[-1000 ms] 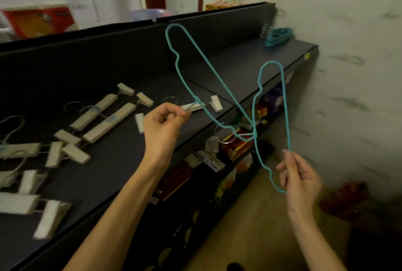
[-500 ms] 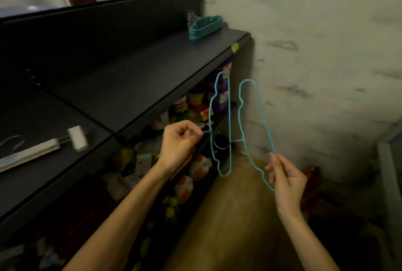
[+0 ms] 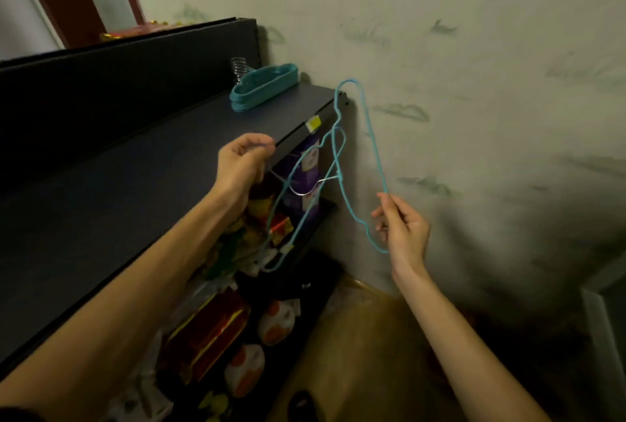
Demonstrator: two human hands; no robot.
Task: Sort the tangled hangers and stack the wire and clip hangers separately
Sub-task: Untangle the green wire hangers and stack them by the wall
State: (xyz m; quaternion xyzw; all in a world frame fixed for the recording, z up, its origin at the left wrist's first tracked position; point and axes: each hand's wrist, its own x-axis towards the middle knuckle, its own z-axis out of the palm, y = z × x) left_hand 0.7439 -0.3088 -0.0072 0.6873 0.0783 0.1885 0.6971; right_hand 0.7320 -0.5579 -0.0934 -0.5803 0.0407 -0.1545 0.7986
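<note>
Two teal wire hangers hang in the air past the end of a dark shelf top [image 3: 162, 164]. My right hand [image 3: 403, 228] pinches the long side of one teal hanger [image 3: 372, 137]. My left hand [image 3: 242, 167] grips a metal hook at the shelf's front edge; the second teal hanger [image 3: 298, 205] dangles below it. A silver hook [image 3: 305, 189] links the two near their middle. A stack of teal wire hangers [image 3: 264, 86] lies at the far end of the shelf top, its metal hooks against the back panel.
A stained wall [image 3: 474, 83] stands close on the right. Lower shelves hold coloured packets and boxes [image 3: 210, 330]. A tan floor [image 3: 355, 347] shows below. A yellow label [image 3: 313, 123] sits on the shelf's front edge.
The view has swung right, so the clip hangers on the shelf are out of sight. Both hands and the two teal hangers have moved toward the shelf's far end, nearer the teal stack.
</note>
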